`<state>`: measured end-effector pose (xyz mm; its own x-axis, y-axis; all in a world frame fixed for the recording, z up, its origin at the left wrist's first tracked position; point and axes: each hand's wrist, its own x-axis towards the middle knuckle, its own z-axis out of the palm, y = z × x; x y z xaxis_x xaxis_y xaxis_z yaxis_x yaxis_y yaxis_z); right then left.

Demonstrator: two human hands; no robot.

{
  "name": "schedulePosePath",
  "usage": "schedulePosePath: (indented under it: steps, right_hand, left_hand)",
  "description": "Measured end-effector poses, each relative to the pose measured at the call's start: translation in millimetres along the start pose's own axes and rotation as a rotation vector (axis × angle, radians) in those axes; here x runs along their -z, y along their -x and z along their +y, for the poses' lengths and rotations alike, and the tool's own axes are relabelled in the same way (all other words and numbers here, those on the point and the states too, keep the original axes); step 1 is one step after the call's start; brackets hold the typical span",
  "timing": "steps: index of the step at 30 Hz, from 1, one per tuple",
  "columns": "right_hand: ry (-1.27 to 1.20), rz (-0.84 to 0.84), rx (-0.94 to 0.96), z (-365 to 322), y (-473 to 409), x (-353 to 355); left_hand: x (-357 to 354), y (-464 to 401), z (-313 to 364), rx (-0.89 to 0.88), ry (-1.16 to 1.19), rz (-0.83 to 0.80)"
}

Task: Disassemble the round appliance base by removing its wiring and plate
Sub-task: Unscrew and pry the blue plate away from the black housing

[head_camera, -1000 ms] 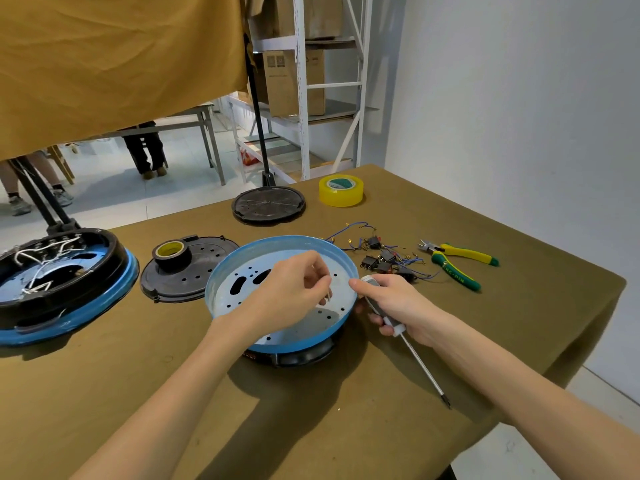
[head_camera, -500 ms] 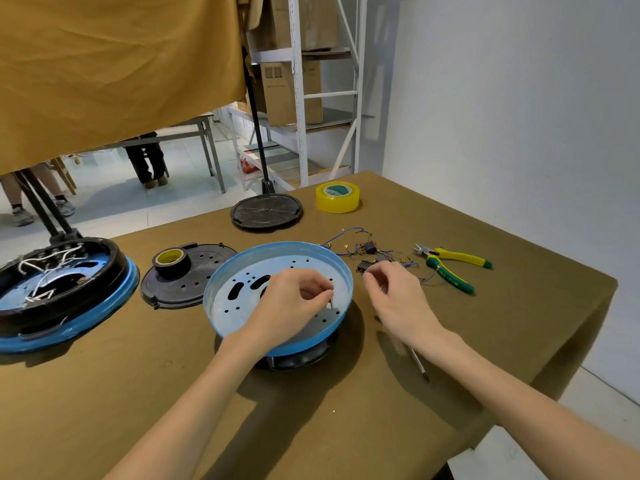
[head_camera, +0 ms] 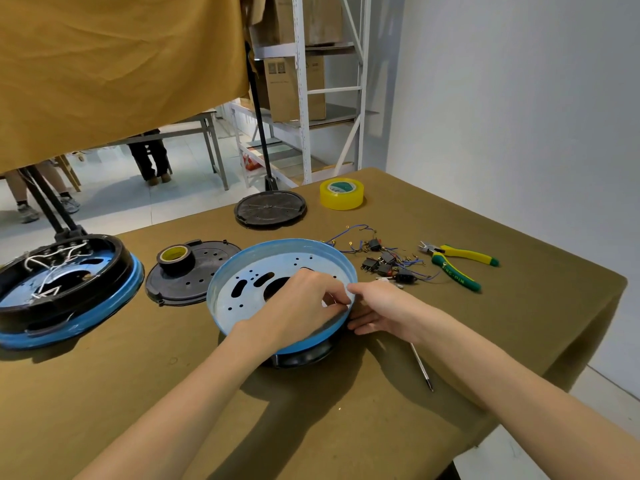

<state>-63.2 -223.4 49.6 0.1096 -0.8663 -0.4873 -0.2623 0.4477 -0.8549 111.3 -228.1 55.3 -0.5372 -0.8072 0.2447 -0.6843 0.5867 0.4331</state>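
The left hand (head_camera: 304, 303) reaches into the blue round base (head_camera: 280, 292), its fingertips pinching something too small to make out near the right rim. The right hand (head_camera: 377, 306) lies against that rim from outside, fingers relaxed, steadying it. The base sits mid-surface (head_camera: 519, 306), with removed wiring and switches (head_camera: 384, 261) lying just beyond it. The step looks like freeing a fastener from the plate; next, lifting it clear calls for a firm pinch, or the screwdriver (head_camera: 420, 367) beside the right forearm.
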Motion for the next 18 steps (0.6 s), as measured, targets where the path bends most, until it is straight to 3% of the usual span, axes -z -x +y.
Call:
schedulePosePath:
  steps: [6,11,18]
  right_hand:
    - [-0.202,-0.057,-0.071,-6.5,4.6,2.1]
    - [-0.324,-0.188,-0.205,-13.6,-3.7,9.4]
    - [-0.121,-0.171,-0.201,-17.5,-22.1,9.6]
  left_hand:
    - [-0.3,3.3,-3.1,0.023,-0.104,0.008]
    - [6.1,6.9,-10.8,0.08,0.017,0.064]
    - [11.3,11.1,-13.5,0.14,-0.118,-0.024]
